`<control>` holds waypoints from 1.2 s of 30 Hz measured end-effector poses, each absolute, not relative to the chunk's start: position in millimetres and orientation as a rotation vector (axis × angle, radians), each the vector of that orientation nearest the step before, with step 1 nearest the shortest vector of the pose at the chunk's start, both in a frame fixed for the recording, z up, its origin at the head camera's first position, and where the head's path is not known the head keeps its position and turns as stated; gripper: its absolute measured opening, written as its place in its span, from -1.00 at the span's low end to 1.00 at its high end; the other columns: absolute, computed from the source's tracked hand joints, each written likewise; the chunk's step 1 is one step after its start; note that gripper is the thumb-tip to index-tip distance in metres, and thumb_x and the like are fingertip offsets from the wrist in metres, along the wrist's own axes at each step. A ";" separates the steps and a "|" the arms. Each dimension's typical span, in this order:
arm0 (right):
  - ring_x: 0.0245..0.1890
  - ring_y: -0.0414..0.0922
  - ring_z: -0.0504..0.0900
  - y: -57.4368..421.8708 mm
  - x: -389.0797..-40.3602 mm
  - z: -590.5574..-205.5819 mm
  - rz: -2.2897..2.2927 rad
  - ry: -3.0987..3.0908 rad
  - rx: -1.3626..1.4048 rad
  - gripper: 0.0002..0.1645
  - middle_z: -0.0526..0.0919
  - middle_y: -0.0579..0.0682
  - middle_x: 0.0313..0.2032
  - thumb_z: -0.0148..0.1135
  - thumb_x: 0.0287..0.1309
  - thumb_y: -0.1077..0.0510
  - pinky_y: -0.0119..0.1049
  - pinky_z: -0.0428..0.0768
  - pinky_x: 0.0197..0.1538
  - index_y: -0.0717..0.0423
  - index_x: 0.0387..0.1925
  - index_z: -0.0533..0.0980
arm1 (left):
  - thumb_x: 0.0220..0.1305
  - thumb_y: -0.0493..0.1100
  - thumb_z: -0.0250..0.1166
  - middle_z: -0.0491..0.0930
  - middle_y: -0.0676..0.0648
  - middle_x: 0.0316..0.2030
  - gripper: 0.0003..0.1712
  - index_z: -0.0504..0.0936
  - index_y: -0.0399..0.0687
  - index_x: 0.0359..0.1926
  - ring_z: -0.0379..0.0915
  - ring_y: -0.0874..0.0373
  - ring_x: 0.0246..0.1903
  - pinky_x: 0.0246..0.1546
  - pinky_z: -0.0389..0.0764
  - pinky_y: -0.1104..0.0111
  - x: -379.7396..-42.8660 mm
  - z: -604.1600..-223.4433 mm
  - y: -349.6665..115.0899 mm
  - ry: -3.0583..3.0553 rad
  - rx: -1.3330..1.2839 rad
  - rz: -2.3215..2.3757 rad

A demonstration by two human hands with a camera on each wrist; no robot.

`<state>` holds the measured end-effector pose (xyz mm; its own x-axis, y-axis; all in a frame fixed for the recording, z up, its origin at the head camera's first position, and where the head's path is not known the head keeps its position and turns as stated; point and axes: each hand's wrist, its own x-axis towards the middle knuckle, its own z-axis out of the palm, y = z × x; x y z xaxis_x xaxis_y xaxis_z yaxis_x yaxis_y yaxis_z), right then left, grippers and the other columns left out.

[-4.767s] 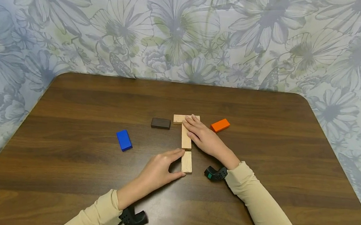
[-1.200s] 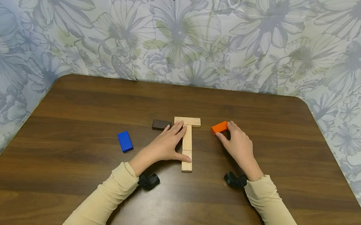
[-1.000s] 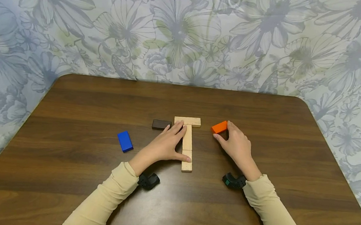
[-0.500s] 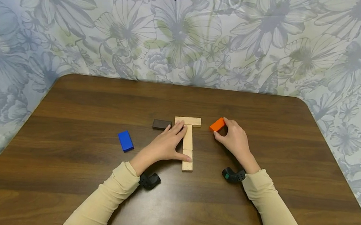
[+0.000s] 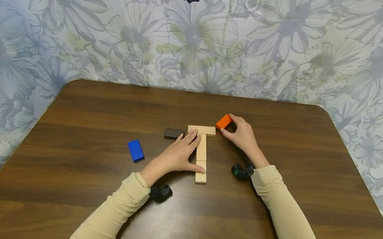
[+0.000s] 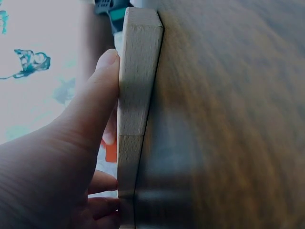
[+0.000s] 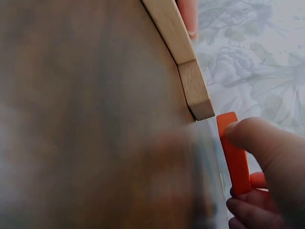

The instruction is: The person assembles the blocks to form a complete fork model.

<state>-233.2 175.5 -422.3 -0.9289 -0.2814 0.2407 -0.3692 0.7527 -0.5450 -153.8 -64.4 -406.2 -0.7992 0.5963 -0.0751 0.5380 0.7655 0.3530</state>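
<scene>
In the head view, the orange block (image 5: 224, 121) is just beside the right end of the bar (image 5: 208, 130), toward the far edge of the worktop (image 5: 282, 121); the right hand (image 5: 244, 136) pinches it between thumb and fingers; the bar and the stem (image 5: 203, 148), both of pale wood, form a T near the middle of the worktop; the left hand (image 5: 175, 156) lies over the stem, its fingers extended and grasping nothing; the black block (image 5: 172, 134) and the blue block (image 5: 136, 151) lie more toward the left edge.

In the left wrist view, the thumb rests against the stem, whose two pieces meet end to end; this hand, I suppose, steadies the wood.

In the right wrist view, the orange block is near the bar's end; whether it touches the worktop, I cannot tell; the step in hand seems to be bringing it to the T; the next move calls for lining it up and releasing it gently, without pushing the bar.
</scene>
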 end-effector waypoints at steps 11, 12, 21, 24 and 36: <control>0.17 0.18 0.34 171.6 -254.9 -421.7 0.983 -2.878 0.618 -0.18 0.35 0.32 0.18 0.33 0.10 0.08 0.00 0.30 0.18 0.35 0.30 0.24 | -0.03 0.43 0.26 -0.21 -0.26 0.41 0.26 -0.03 -0.29 0.42 -0.37 -0.01 0.39 0.31 -0.18 0.07 -153.6 -405.2 -63.3 2.771 0.891 0.474; 0.18 0.18 0.33 171.7 -256.1 -421.2 0.985 -2.879 0.624 -0.18 0.35 0.31 0.18 0.34 0.09 0.08 0.00 0.29 0.19 0.34 0.30 0.24 | -0.03 0.43 0.26 -0.21 -0.26 0.41 0.26 -0.03 -0.29 0.42 -0.36 -0.01 0.39 0.31 -0.18 0.07 -153.7 -405.4 -63.2 2.772 0.890 0.477; 0.24 0.14 0.27 171.5 -264.6 -422.4 0.990 -2.946 0.705 -0.19 0.31 0.27 0.24 0.31 0.13 0.11 -0.04 0.22 0.24 0.34 0.32 0.21 | -0.03 0.43 0.26 -0.21 -0.26 0.42 0.26 -0.03 -0.29 0.42 -0.36 -0.01 0.39 0.31 -0.18 0.07 -153.6 -405.8 -64.2 2.774 0.889 0.484; 0.24 0.14 0.26 171.4 -265.7 -422.1 0.986 -2.955 0.720 -0.21 0.31 0.26 0.24 0.30 0.14 0.12 -0.05 0.20 0.25 0.34 0.31 0.22 | -0.02 0.43 0.26 -0.22 -0.26 0.41 0.26 -0.03 -0.30 0.42 -0.36 0.00 0.39 0.31 -0.18 0.07 -153.8 -404.8 -64.3 2.773 0.891 0.480; 0.27 0.12 0.22 172.4 -264.1 -421.5 0.922 -2.986 0.822 -0.24 0.22 0.26 0.29 0.22 0.22 0.10 -0.06 0.18 0.27 0.33 0.34 0.17 | -0.01 0.43 0.25 -0.21 -0.27 0.41 0.25 -0.03 -0.31 0.42 -0.37 -0.03 0.39 0.31 -0.20 0.06 -153.2 -403.9 -64.6 2.758 0.896 0.478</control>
